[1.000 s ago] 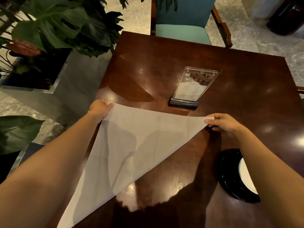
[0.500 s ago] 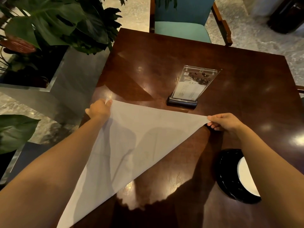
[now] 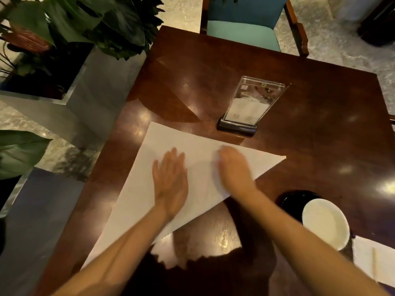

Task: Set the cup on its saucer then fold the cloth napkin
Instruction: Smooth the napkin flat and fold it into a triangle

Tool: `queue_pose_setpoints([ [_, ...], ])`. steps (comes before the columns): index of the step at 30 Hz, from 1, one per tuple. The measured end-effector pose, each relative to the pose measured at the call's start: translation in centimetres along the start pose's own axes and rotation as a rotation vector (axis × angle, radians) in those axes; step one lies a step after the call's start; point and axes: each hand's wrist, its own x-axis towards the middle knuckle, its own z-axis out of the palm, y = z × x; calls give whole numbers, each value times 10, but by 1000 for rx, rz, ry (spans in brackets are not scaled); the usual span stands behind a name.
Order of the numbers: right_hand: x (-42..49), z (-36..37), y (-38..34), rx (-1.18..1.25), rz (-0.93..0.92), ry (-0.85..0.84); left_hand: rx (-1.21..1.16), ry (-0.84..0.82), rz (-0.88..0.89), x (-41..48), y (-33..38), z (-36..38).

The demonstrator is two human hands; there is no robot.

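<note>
A white cloth napkin (image 3: 139,189), folded into a triangle, lies flat on the dark wooden table (image 3: 310,135). My left hand (image 3: 171,180) rests palm down on its middle, fingers spread. Beside it, my right hand (image 3: 234,169) lies flat on the napkin too, blurred by motion. A white cup (image 3: 324,223) sits on a black saucer (image 3: 292,199) at the near right, beyond my right forearm.
A clear acrylic menu stand (image 3: 248,107) on a dark base stands just past the napkin. A teal chair (image 3: 245,20) faces the far table edge. A planter with large green leaves (image 3: 74,24) stands left of the table. White paper (image 3: 374,259) lies at the near right.
Both hands have let go of the napkin's corners and moved inward. They now lie flat on the cloth, which has settled onto the table.
</note>
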Motion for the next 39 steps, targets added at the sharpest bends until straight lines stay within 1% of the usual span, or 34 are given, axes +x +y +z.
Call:
queue_pose_setpoints([
  [1,-5,15,-22,78,-107,-10,47,-48,7,-17,4,5],
  [2,-9,28,-40,90,-180,-65,91,-99,-9,-30,4,9],
  [4,-17,45,-58,61,-199,-207,161,-162,-58,-42,-2,16],
  [5,-20,48,-60,64,-177,-226,166,-165,-70,-43,-5,16],
  [7,-22,54,-56,22,-175,-186,190,-173,-58,-43,-9,14],
  [9,-23,57,-52,-10,-192,-177,208,-248,-37,-47,-11,12],
  [11,-23,57,-53,-24,-194,-172,169,-257,0,-62,-19,5],
  [15,-23,62,-52,-52,-188,-122,185,-299,163,-113,-60,-15],
  [17,-24,63,-51,-62,-192,-94,193,-301,211,-135,-80,-26],
  [22,-21,60,-49,-92,-215,-159,146,-345,226,-166,-116,-51],
  [26,-20,55,-47,-111,-233,-234,74,-344,196,-176,-131,-66],
  [28,-27,53,-53,-119,-203,-216,80,-339,211,-178,-132,-68],
  [29,-34,52,-61,-119,-222,-198,94,-327,216,-178,-131,-67],
  [30,-45,50,-72,-106,-287,-197,112,-309,217,-179,-131,-65],
  [32,-71,57,-94,-67,-495,-228,172,-269,224,-177,-125,-62],
  [34,-94,66,-103,-52,-637,-279,259,-224,281,-173,-122,-62],
  [37,-99,67,-90,-67,-630,-278,352,-181,396,-172,-123,-65],
  [38,-99,65,-82,-74,-624,-273,350,-175,418,-172,-126,-66],
  [39,-98,61,-74,-74,-623,-284,341,-189,403,-172,-127,-69],
])
